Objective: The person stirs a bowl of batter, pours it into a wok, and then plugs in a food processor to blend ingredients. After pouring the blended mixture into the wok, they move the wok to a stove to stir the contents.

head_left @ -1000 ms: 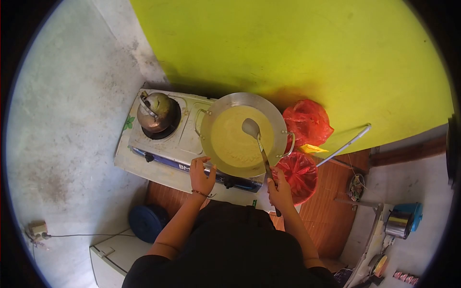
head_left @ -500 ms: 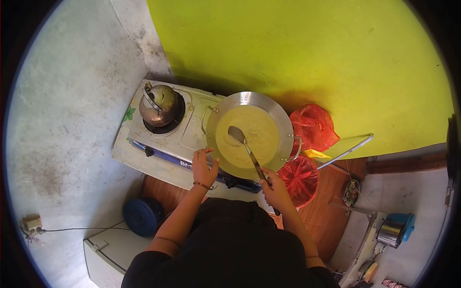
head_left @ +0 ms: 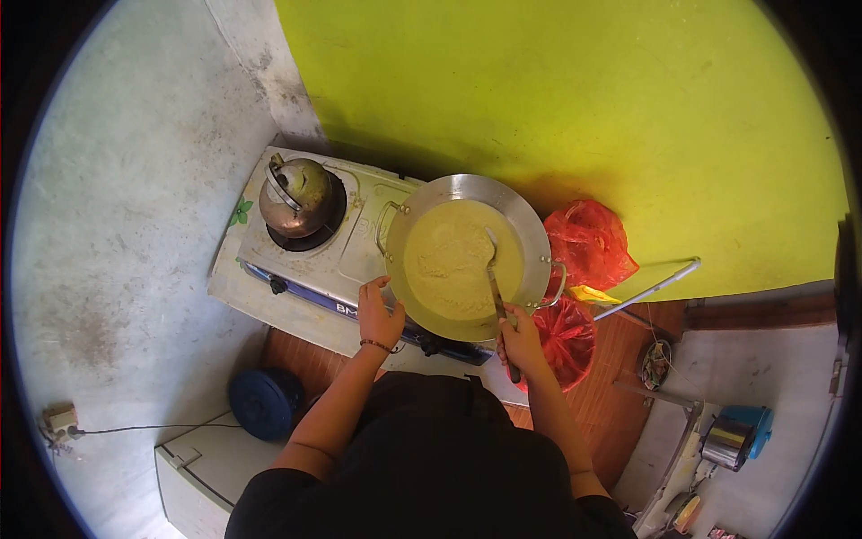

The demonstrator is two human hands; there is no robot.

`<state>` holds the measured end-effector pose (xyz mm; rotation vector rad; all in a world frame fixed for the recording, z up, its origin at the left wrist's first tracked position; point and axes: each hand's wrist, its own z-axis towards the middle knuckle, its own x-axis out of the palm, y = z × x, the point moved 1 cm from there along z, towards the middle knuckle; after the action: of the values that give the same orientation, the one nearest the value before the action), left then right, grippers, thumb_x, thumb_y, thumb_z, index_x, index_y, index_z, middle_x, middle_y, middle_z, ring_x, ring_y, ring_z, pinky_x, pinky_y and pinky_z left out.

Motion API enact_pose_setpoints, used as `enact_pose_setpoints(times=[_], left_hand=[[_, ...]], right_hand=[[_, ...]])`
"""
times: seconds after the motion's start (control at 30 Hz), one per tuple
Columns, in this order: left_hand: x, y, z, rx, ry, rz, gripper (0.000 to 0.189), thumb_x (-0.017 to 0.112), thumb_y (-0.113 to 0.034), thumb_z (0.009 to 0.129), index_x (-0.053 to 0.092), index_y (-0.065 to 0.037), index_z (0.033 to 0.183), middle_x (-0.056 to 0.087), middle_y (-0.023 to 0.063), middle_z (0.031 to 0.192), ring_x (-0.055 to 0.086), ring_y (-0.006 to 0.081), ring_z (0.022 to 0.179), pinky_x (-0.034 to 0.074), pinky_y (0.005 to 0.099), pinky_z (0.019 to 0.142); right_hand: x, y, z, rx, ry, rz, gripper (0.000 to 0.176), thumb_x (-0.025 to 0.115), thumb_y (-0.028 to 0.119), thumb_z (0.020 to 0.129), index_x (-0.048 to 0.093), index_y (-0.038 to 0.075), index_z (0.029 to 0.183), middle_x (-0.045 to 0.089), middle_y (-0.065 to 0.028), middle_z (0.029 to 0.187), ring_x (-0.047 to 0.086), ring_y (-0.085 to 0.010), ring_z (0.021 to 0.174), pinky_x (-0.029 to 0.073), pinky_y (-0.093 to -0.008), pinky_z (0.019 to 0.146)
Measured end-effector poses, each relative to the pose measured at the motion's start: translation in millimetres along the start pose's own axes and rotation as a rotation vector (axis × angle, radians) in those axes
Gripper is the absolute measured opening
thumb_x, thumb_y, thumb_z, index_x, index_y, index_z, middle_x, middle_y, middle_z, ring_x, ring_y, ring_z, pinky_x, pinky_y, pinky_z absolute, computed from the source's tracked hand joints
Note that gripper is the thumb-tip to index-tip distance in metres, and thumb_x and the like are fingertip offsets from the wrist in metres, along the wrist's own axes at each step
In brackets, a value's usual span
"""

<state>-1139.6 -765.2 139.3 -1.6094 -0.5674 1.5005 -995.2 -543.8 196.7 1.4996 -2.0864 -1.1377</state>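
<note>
A wide metal wok (head_left: pixel 530 220) with two loop handles sits on the right side of the stove (head_left: pixel 368 193). Pale yellow, creamy liquid (head_left: pixel 444 260) fills its bottom, with lumpy foam on the surface. My right hand (head_left: pixel 523 346) is wrapped round the dark handle of a spatula (head_left: pixel 496 292). The spatula's head dips into the liquid right of the middle and shows nearly edge-on. Beside the wok's lower left rim, my left hand (head_left: pixel 381 319) is open, with fingers apart and nothing in them.
A tarnished kettle (head_left: pixel 299 198) stands on the left burner. Red plastic bags (head_left: pixel 588 238) lie right of the wok, and a red-lined bin (head_left: pixel 566 346) stands below them. A dark blue lidded bucket (head_left: pixel 262 402) is on the floor at left. A green wall (head_left: pixel 557 90) rises behind the stove.
The spatula's head has moved from the left of the liquid to the right and turned edge-on. My right hand has shifted slightly right and down. My left hand has barely moved.
</note>
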Motion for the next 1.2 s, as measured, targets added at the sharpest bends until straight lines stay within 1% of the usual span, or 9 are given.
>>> enact_pose_setpoints(times=[0.17, 0.27, 0.57, 0.67, 0.77, 0.87, 0.97, 1.07, 1.2], left_hand=[[-1.4, 1.4, 0.6, -0.043, 0.044, 0.017, 0.049, 0.066, -0.003, 0.072, 0.051, -0.004, 0.118, 0.055, 0.0145, 0.11, 0.056, 0.0298, 0.092, 0.047, 0.0385, 0.081], [1.9, 5.4, 0.7, -0.005, 0.002, 0.002, 0.048, 0.066, -0.003, 0.072, 0.051, -0.003, 0.118, 0.056, 0.0137, 0.109, 0.056, 0.0286, 0.09, 0.047, 0.0379, 0.08], [3.6, 2.9, 0.9, -0.041, 0.006, -0.016, 0.05, 0.065, -0.002, 0.072, 0.051, -0.003, 0.12, 0.056, 0.013, 0.107, 0.056, 0.0273, 0.086, 0.047, 0.0374, 0.079], [4.1, 5.7, 0.7, -0.063, 0.012, -0.03, 0.051, 0.065, -0.002, 0.072, 0.051, -0.003, 0.122, 0.056, 0.0127, 0.106, 0.056, 0.0267, 0.086, 0.047, 0.0373, 0.079], [4.8, 8.2, 2.1, -0.059, 0.012, -0.038, 0.052, 0.066, -0.003, 0.072, 0.051, -0.003, 0.122, 0.056, 0.0128, 0.106, 0.057, 0.0265, 0.086, 0.047, 0.0374, 0.078], [2.5, 8.6, 3.9, -0.023, 0.03, -0.02, 0.052, 0.066, -0.003, 0.072, 0.051, -0.003, 0.123, 0.057, 0.0127, 0.105, 0.058, 0.0265, 0.085, 0.048, 0.0375, 0.078], [-1.9, 7.8, 4.1, -0.01, 0.046, 0.001, 0.053, 0.067, -0.004, 0.072, 0.052, -0.004, 0.123, 0.057, 0.0127, 0.105, 0.058, 0.0266, 0.084, 0.048, 0.0376, 0.078], [-1.7, 9.9, 4.1, 0.001, 0.05, 0.029, 0.053, 0.068, -0.005, 0.072, 0.053, -0.004, 0.123, 0.057, 0.0128, 0.106, 0.058, 0.0265, 0.084, 0.048, 0.0376, 0.078], [-1.1, 11.7, 3.0, 0.0, 0.043, 0.048, 0.054, 0.069, -0.007, 0.072, 0.054, -0.005, 0.123, 0.058, 0.0133, 0.106, 0.058, 0.0264, 0.084, 0.048, 0.0377, 0.078]], right_hand=[[-5.4, -12.6, 13.6, 0.035, 0.166, 0.332, 0.041, 0.048, 0.015, 0.095, 0.04, 0.004, 0.134, 0.051, -0.0035, 0.062, 0.042, -0.0102, 0.038, 0.035, -0.0259, 0.033], [-9.7, -17.3, 6.0, 0.009, 0.195, 0.346, 0.041, 0.047, 0.014, 0.095, 0.04, 0.004, 0.134, 0.051, -0.0031, 0.062, 0.041, -0.0096, 0.037, 0.034, -0.0248, 0.032], [-11.9, 4.1, -43.4, -0.137, 0.14, -0.048, 0.042, 0.049, 0.01, 0.094, 0.042, 0.009, 0.136, 0.047, -0.0004, 0.062, 0.04, -0.0059, 0.038, 0.034, -0.0217, 0.034], [-11.2, -2.3, -44.1, -0.376, 0.067, -0.24, 0.042, 0.049, 0.01, 0.094, 0.043, 0.011, 0.136, 0.044, 0.0012, 0.062, 0.038, -0.0055, 0.039, 0.034, -0.0223, 0.035], [-12.9, 3.2, -46.5, -0.15, 0.182, -0.106, 0.042, 0.05, 0.009, 0.094, 0.044, 0.01, 0.135, 0.046, 0.0011, 0.062, 0.039, -0.0055, 0.039, 0.033, -0.0224, 0.035], [-11.5, -2.4, -36.7, -0.077, 0.165, -0.05, 0.041, 0.051, 0.009, 0.093, 0.046, 0.01, 0.134, 0.047, 0.0014, 0.059, 0.042, -0.0053, 0.04, 0.032, -0.0228, 0.034], [-9.4, -2.1, -27.9, -0.197, 0.039, -0.232, 0.04, 0.053, 0.009, 0.091, 0.049, 0.008, 0.131, 0.049, -0.0009, 0.057, 0.044, -0.0074, 0.041, 0.035, -0.025, 0.038], [-9.4, -7.3, -16.6, -0.399, -0.138, -0.424, 0.04, 0.054, 0.01, 0.088, 0.052, 0.007, 0.128, 0.057, -0.0144, 0.064, 0.054, -0.0179, 0.051, 0.043, -0.0319, 0.05], [-18.1, 2.9, -17.5, -0.435, -0.237, -0.407, 0.04, 0.054, 0.009, 0.087, 0.052, 0.006, 0.127, 0.057, -0.0162, 0.066, 0.056, -0.0186, 0.057, 0.044, -0.0322, 0.056]])
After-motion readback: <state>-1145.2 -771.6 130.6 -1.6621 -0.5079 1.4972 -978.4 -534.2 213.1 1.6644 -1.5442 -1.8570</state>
